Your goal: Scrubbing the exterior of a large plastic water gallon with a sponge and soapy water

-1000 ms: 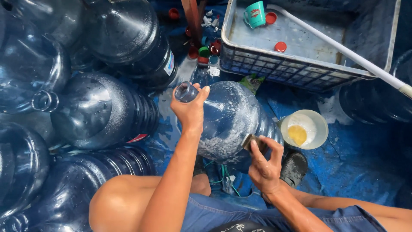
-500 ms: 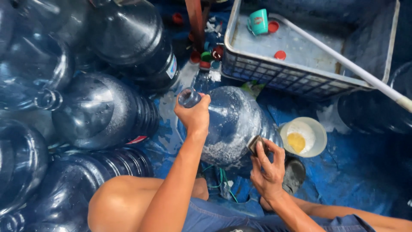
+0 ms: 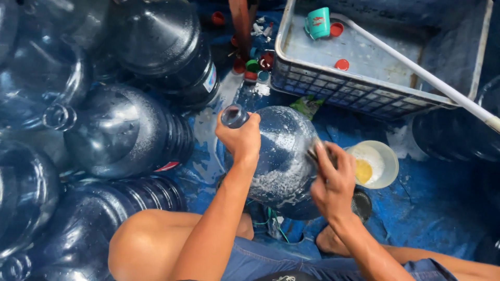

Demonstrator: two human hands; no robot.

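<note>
A large blue water jug (image 3: 284,156) is lying tilted between the person's knees, its neck pointing up and to the left, its wall streaked with white suds. The left hand (image 3: 240,136) is closing around the jug's neck just below the open mouth, holding it firmly. The right hand (image 3: 332,179) is pressing against the jug's right flank, fingers curled shut on a small dark scrubbing pad (image 3: 314,152), of which only an edge is showing.

Just beside the right hand, a shallow white bowl (image 3: 383,165) is sitting on the wet blue floor (image 3: 432,198), holding a yellow lump amid white foam. Beyond the jug, a grey plastic crate (image 3: 333,86) is standing with a teal cup (image 3: 318,23) and red caps (image 3: 341,64) lying inside; a white pipe (image 3: 422,74) is crossing over it diagonally. Loose red, green and blue caps (image 3: 255,65) are lying near the crate's left corner. To the left, several more dark blue jugs (image 3: 120,135) are lying on their sides, touching one another.
</note>
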